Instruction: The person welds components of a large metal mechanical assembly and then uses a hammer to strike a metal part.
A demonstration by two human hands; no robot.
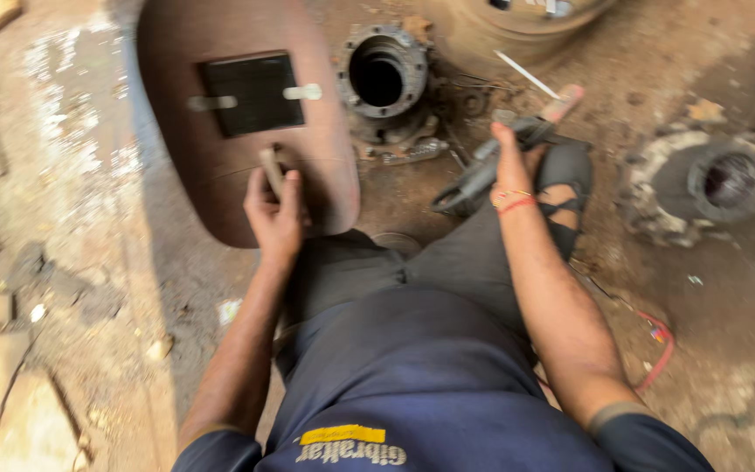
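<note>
Nearest the camera: dark blue shirt and grey trousers [447, 262] of the person, squatting low over a dirt floor [98, 262]. Both forearms reach forward from the knees.

Left hand [277, 214] — closed around the short handle [271, 170] at the lower middle of a reddish-brown hand-held welding shield [220, 157]. The shield is held up, its inner face turned toward the wearer, so the dark rectangular filter window [251, 92] sits in the line of sight toward the ground work. Two pale metal clips hold that window in place.

Right hand [510, 166] — wrapped around the dark grip of an electrode holder [482, 170]; fingers closed on it, red thread at the wrist. The holder angles away and up to the right, a thin pale welding rod [526, 74] projecting from its far end, kept out from the body. A sandalled foot [565, 188] lies just beside the holder.

Farther out: a rusty flanged hub [382, 74] with an open round bore, standing on the ground between the shield and the rod tip. Well to the right, a second, paler ring-shaped casting [701, 183]. A red cable [657, 341] trails on the floor at the right. Motion blur softens the small debris around the hub; I cannot tell what it is.
</note>
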